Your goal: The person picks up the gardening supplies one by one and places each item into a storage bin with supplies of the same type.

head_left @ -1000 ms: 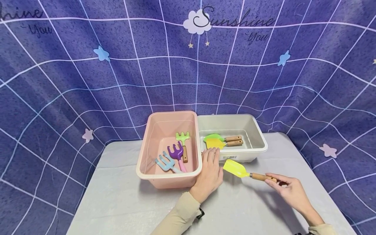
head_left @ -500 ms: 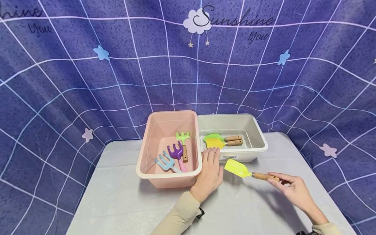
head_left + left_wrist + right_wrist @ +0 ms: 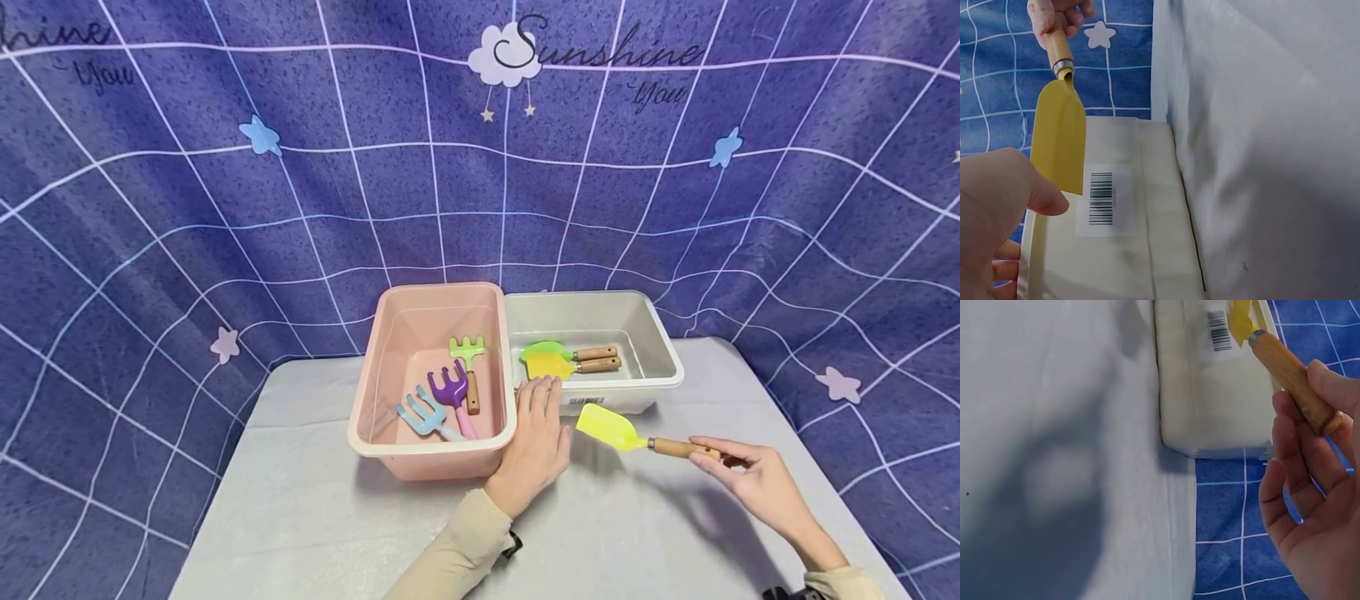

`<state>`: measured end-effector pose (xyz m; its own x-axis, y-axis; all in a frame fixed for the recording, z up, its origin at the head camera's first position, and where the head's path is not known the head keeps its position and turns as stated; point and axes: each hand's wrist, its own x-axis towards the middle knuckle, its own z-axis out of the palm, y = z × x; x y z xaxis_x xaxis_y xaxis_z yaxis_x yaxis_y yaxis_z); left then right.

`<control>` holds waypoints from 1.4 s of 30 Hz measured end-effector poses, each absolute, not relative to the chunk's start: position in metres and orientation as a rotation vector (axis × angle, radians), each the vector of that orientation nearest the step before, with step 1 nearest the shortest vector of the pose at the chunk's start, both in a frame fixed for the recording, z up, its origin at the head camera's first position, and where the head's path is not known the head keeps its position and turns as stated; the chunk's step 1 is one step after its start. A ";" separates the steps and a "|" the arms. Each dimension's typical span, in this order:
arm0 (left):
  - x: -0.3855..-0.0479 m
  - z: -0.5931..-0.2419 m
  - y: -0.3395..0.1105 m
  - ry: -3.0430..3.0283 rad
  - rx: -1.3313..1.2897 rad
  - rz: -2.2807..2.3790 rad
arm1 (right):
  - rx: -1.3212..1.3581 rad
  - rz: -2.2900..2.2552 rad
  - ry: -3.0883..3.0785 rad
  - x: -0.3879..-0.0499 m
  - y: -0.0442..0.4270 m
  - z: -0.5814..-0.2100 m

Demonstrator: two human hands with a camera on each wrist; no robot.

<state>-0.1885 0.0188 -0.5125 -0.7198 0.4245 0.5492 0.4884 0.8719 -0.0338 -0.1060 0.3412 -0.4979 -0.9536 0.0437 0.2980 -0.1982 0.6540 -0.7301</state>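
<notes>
My right hand (image 3: 750, 479) pinches the end of the wooden handle (image 3: 1294, 384) of a yellow toy shovel (image 3: 607, 427) between thumb and fingers. The shovel is held over the table in front of the white bin (image 3: 663, 367), blade pointing left. My left hand (image 3: 531, 446) rests between the pink bin (image 3: 431, 450) and the white bin, fingers fairly straight, fingertips at the white bin's front rim. In the left wrist view its thumb (image 3: 1047, 199) lies near the shovel blade (image 3: 1060, 134). Inside the white bin lie a green shovel (image 3: 546, 352) and another yellow shovel (image 3: 547, 367).
The pink bin contains a green rake (image 3: 467, 348), a purple rake (image 3: 450, 390) and a light blue rake (image 3: 425, 417). Both bins stand side by side on a grey-covered table (image 3: 300, 500). Behind them hangs a blue patterned cloth (image 3: 337, 208).
My right hand has drifted slightly to the right with the yellow shovel. The left hand and both bins have stayed in place.
</notes>
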 end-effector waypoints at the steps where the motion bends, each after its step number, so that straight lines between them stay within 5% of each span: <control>1: -0.188 -0.513 0.019 -2.477 -0.661 -0.147 | 0.124 1.188 -2.582 -0.106 0.342 -0.497; 42: -0.188 -0.512 0.020 -2.432 -0.637 -0.069 | 0.154 1.177 -2.557 -0.120 0.347 -0.473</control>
<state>-0.1880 0.0203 -0.5115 -0.6937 0.4275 0.5797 0.4596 0.8824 -0.1006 -0.1195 0.3466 -0.4735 -0.9425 0.0358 0.3322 -0.2290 0.6547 -0.7204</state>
